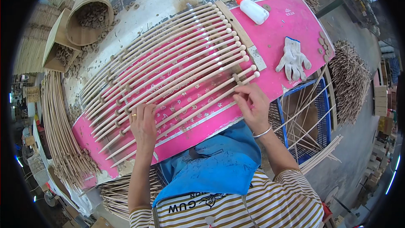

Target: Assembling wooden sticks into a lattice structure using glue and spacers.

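Many slim wooden rods (pixel 181 77) with round knobs lie side by side across a pink sheet (pixel 291 17), their tapered ends toward the left. Small wooden rings (pixel 128 88) sit along the rods' left part. My left hand (pixel 143 123) is bent over the nearer rods, fingers curled around one. At the knobbed end, my right hand (pixel 254 103) holds thumb and fingers close together beside the nearest rod; anything between the fingertips is hidden. Just beyond those fingertips, another wooden ring (pixel 237 78) rests at the two nearest rods.
A wooden strip (pixel 234 23) lines the knobs. Beyond are a white glue bottle (pixel 254 12) with a red nozzle and a white glove (pixel 293 60). A tub of rings (pixel 90 17) lies tipped at far left. Rod bundles (pixel 63 122) stand left; a blue crate (pixel 314 118) is right.
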Action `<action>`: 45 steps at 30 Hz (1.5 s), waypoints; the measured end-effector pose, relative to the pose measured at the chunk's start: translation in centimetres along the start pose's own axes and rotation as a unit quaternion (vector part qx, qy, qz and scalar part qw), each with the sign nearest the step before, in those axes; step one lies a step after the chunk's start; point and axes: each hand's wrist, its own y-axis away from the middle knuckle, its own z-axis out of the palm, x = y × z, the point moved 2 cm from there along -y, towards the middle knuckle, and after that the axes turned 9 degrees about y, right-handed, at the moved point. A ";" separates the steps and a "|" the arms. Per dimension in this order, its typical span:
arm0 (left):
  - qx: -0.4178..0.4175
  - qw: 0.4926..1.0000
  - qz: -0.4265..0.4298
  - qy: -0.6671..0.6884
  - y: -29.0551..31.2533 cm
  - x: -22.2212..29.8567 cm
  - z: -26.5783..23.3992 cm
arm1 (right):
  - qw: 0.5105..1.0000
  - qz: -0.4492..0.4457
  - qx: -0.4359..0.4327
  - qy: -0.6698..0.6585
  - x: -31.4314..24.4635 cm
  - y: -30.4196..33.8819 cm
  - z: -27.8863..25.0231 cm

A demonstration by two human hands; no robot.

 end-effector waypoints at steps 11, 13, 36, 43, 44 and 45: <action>-0.046 0.999 0.011 -0.020 1.0 4.4 -6.1 | 0.830 0.225 -0.251 -0.444 -6.9 0.3 9.3; -0.033 0.999 0.025 0.031 0.7 4.3 -6.6 | 0.847 0.249 -0.194 -0.428 -6.4 -0.2 8.2; -0.060 0.960 -0.079 0.263 -1.4 6.6 -5.6 | 0.772 0.253 -0.291 -0.505 -7.0 0.0 11.2; -0.063 0.897 -0.173 0.401 -0.4 6.0 -5.3 | 0.759 0.236 -0.350 -0.496 -6.9 0.4 10.3; -0.065 0.898 -0.170 0.401 -0.4 6.1 -5.4 | 0.757 0.243 -0.351 -0.494 -6.7 0.7 10.5; -0.067 0.899 -0.180 0.393 -0.3 6.0 -5.4 | 0.758 0.243 -0.348 -0.495 -6.3 0.8 10.5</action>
